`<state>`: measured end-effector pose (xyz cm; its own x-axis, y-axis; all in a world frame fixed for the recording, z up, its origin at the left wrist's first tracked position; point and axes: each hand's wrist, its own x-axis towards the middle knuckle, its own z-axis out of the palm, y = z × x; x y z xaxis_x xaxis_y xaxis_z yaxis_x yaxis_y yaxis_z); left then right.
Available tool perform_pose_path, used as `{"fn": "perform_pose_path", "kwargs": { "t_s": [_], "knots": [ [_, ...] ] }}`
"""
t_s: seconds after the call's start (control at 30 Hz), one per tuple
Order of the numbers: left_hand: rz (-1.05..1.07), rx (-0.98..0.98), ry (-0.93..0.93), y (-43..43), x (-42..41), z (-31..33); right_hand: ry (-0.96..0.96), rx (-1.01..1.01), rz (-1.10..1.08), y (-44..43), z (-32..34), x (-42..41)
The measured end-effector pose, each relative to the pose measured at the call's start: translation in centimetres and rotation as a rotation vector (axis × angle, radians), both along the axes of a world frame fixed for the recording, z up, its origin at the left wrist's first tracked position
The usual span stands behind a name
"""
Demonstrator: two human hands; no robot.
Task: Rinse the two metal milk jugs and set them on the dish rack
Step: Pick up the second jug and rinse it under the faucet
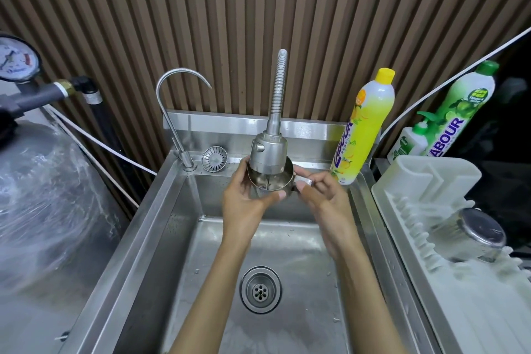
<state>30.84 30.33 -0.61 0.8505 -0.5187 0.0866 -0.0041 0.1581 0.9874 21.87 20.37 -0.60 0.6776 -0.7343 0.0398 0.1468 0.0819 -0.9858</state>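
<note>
Steel milk jug [270,182] sits under the spray head [268,152], left hand [244,204] cupping its body, right hand [321,195] pinching the handle at three o'clock; another jug [474,234] lies on the dish rack [416,181].

You hold a metal milk jug [270,181] over the sink [161,227], directly beneath the spray head [268,154] of the flexible faucet, your left hand [244,204] on its left side and your right hand [321,198] at its handle on the right. The drain [260,290] lies nearer you, below your forearms. Behind the jug to the left, a strainer basket [214,158] sits on the rear ledge just right of the gooseneck tap [172,112]. Right of the sink stands the dish rack [425,181], a second jug [474,234] on it, with two detergent bottles [365,126] behind. A tank [43,195] lies at left.
</note>
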Motion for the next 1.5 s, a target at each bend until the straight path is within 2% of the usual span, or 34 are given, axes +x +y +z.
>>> {"fn": "perform_pose_path", "kwargs": {
  "t_s": [0.13,0.27,0.33,0.43,0.63,0.8,0.87,1.03,1.17,1.23,1.33,1.4,1.5],
  "knots": [
    [0.146,0.178,-0.216,0.4,0.1,0.5,-0.096,0.269,0.113,0.3,-1.7,1.5],
    [0.267,0.367,-0.396,1.3,0.2,1.0,0.004,0.268,0.109,0.8,-2.3,1.5],
    [0.271,0.463,-0.422,1.5,0.5,1.0,0.083,0.215,0.060,1.0,-2.0,1.4],
    [0.247,0.528,-0.345,1.8,0.5,0.6,0.179,0.118,-0.026,1.0,-0.8,1.2],
    [0.045,0.397,-0.054,1.3,0.2,-0.3,0.395,-0.256,-0.259,-0.2,0.9,0.0],
    [-0.110,0.145,0.151,0.1,0.3,-0.8,0.345,-0.443,-0.311,0.0,2.1,-0.7],
    [-0.113,0.065,0.147,-0.4,0.4,-0.9,0.241,-0.395,-0.280,0.1,2.2,-0.6],
    [0.003,-0.059,0.040,-0.6,0.2,-0.4,-0.037,-0.127,-0.184,0.6,0.8,1.0],
    [0.079,0.031,-0.170,0.5,0.9,0.1,-0.178,0.170,-0.081,1.4,-1.0,2.2],
    [0.126,0.119,-0.254,1.2,0.9,0.7,-0.176,0.275,-0.013,1.8,-1.6,2.3],
    [0.230,0.302,-0.395,2.0,0.9,1.2,-0.063,0.277,0.030,2.2,-2.1,2.1],
    [0.269,0.357,-0.387,2.3,0.8,1.3,0.019,0.242,0.008,2.3,-1.6,2.0],
    [0.227,0.416,-0.281,2.4,0.7,1.3,0.139,0.135,-0.068,2.0,-0.4,1.5]
  ]
}}
